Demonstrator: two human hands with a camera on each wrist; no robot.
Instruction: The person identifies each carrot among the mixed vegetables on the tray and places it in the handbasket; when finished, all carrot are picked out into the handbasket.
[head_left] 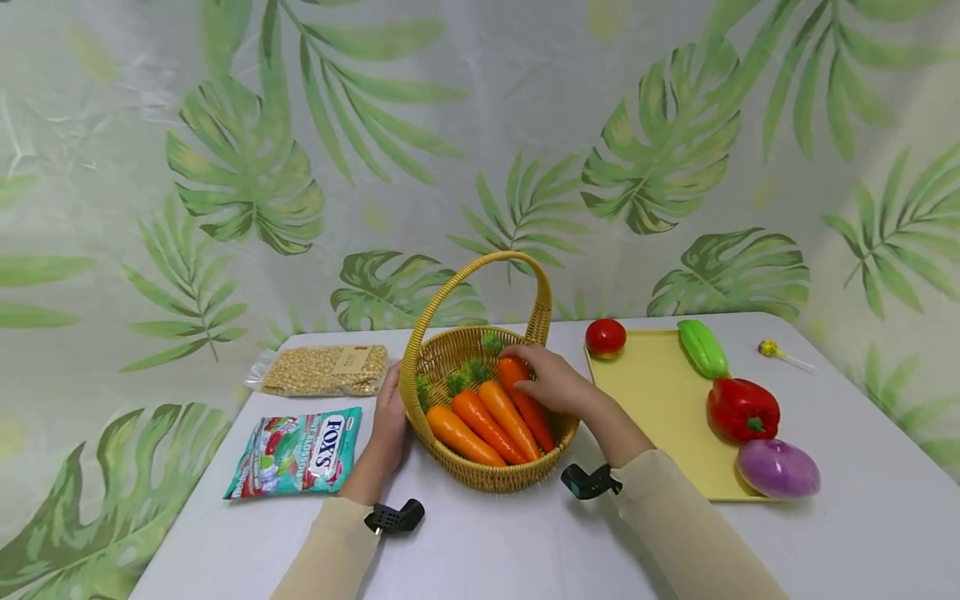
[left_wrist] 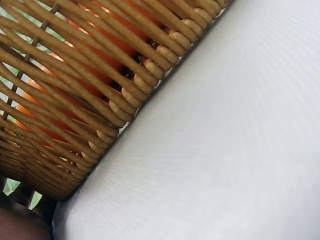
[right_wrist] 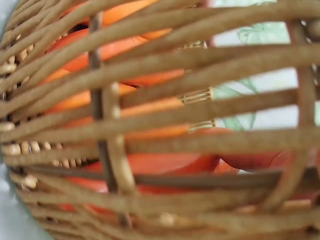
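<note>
A yellow wicker basket [head_left: 495, 477] with a tall arched handle stands on the table, holding several orange carrots [head_left: 463, 433] with green tops. My left hand [head_left: 386, 421] rests against the outside of the basket's left wall, its fingertips partly hidden by the handle's base. In the left wrist view, part of that hand [left_wrist: 20, 222] shows dark at the lower left beside the weave. Reaching over the right rim, my right hand [head_left: 551, 379] holds the rightmost carrot [head_left: 531, 414] near its top, inside the basket. Through the weave, the right wrist view shows carrots [right_wrist: 165, 167].
On the left lie a bag of yellow grains [head_left: 315, 371] and a teal candy bag [head_left: 296, 452]. At right, a yellow tray [head_left: 645, 392] bears a red round fruit [head_left: 605, 337], a green vegetable [head_left: 702, 348], a red bell pepper [head_left: 742, 408] and a purple onion [head_left: 778, 469]. Beyond is a lollipop [head_left: 783, 355].
</note>
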